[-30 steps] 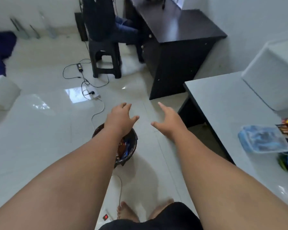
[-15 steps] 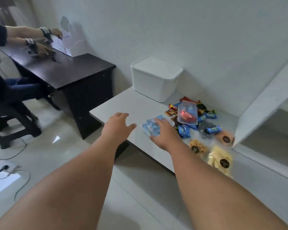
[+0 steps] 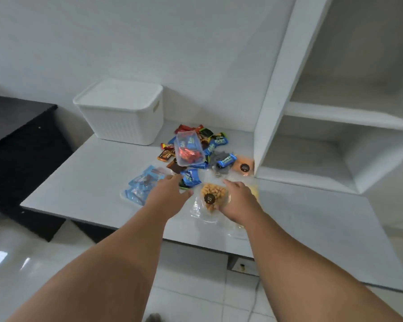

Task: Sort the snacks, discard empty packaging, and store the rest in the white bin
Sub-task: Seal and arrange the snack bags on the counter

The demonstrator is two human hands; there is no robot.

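Back from the floor trash basket: my right hand [image 3: 239, 201] now closes on the clear peanut bag [image 3: 211, 199] at the counter's [image 3: 84, 189] front edge; left hand [image 3: 170, 191] open, empty, w/ lidded white bin [image 3: 121, 112] untouched behind the snack pile [image 3: 196, 149]. Sorting resumes.

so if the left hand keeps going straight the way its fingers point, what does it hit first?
Most likely the blue wrapped snack just ahead of the left hand, at the near edge of the pile. Beyond it sits the clear plastic container. Depth is unclear: the hand may be above the table.
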